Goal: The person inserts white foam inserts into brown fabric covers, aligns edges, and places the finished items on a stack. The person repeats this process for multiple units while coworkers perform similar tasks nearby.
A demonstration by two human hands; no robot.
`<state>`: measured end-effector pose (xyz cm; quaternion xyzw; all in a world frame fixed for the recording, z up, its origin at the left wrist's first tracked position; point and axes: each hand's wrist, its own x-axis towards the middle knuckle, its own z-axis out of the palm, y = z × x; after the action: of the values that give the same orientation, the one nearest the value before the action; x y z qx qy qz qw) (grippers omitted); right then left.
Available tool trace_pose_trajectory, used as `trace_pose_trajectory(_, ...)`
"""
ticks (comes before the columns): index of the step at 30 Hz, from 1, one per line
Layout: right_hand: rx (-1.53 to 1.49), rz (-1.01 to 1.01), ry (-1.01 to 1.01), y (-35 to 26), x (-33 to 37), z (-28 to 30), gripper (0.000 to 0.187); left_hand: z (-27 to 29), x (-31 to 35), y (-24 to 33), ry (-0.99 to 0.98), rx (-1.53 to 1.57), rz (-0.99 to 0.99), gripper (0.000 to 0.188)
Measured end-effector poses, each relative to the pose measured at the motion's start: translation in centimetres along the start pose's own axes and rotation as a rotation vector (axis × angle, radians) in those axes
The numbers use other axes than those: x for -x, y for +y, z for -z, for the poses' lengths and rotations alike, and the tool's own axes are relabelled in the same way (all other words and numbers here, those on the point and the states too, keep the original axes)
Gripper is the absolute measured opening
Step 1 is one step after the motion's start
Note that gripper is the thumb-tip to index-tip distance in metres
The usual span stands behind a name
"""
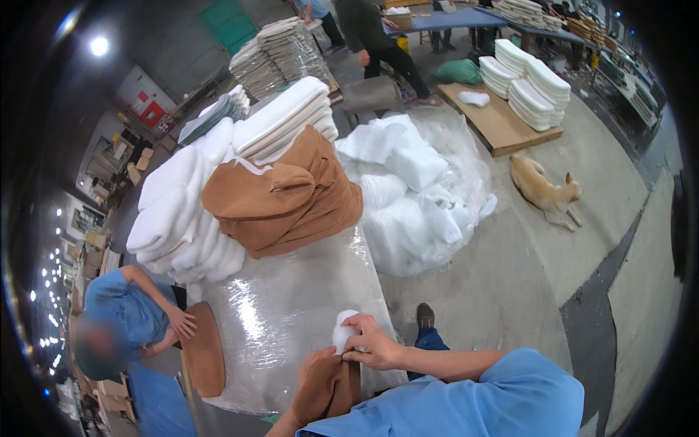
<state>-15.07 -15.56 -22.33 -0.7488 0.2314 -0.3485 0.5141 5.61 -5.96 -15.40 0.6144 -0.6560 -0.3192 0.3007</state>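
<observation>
Close to my body, at the table's near edge, a brown fabric cover [329, 386] lies over my left forearm. A white piece of padding [342, 332] sticks out of its far end. My left hand [314, 362] is closed on the cover's left side, its fingers partly hidden by the cloth. From the right, my right hand [375, 344] pinches the cover's edge where the padding comes out, with its fingers bent over the white piece.
A big pile of brown covers [291, 204] and white cushion pads [182, 211] fill the table's [269, 298] far part. At left a co-worker [135, 313] rests hands on a brown cushion [204, 349]. Bagged white padding [415, 197] and a dog [542, 186] are on the floor.
</observation>
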Motion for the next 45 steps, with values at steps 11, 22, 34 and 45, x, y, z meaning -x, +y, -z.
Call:
trace_pose_trajectory(11, 0.222, -0.046, 0.09, -0.8, 0.6, 2.7, 0.015, -3.6, -0.6, 0.7, 0.06, 0.645, 0.189, 0.035)
trace_pose_trajectory(22, 0.076, -0.081, 0.193, 2.8, -0.7, 3.1, 0.009, -3.2, -4.8, 0.3, -0.008, 0.912, 0.342, 0.03)
trace_pose_trajectory(34, 0.195, -0.085, 0.162, 0.9, -1.6, 2.6, 0.009, -0.9, -3.0, -1.9, -0.037, -0.032, -0.107, 0.041)
trace_pose_trajectory(45, 0.288, -0.088, 0.081, 0.5, -4.3, 0.7, 0.013, 4.9, 10.2, -5.5, 0.163, 0.404, 0.719, 0.032)
